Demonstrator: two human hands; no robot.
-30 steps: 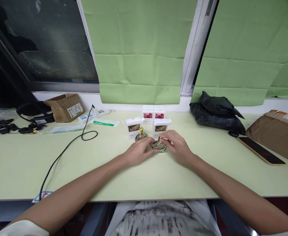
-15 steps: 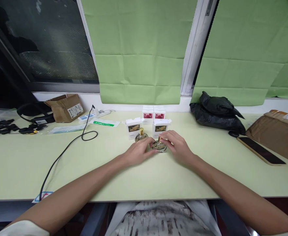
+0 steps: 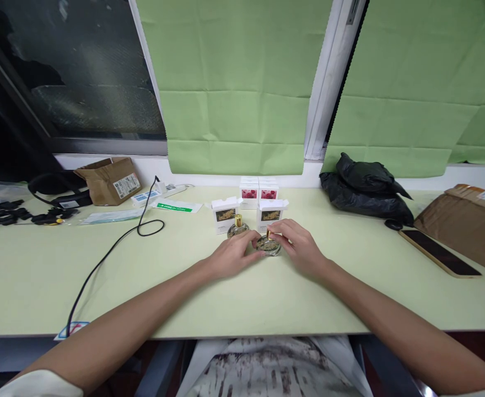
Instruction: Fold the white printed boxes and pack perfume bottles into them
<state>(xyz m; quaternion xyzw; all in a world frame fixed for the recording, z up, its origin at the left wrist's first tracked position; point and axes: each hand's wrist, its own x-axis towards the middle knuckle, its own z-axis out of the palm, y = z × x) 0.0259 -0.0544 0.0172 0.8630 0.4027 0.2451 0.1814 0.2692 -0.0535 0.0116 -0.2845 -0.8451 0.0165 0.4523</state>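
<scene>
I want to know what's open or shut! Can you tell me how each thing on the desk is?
Left hand: holding bottle.
Right hand: fingers on its gold cap.
Held bottle: capped, upright.
Second bottle: capped, standing free.
Two front boxes: flaps open.
Phone: screen dark.

Clear, glossy glass perfume bottle (image 3: 268, 246) with a shiny gold metallic cap; white printed cardboard cartons (image 3: 270, 213) behind it. Smooth, matt pale-green worktop (image 3: 242, 298); crumpled glossy black plastic bag (image 3: 364, 190), matt brown cardboard box (image 3: 110, 179).
</scene>
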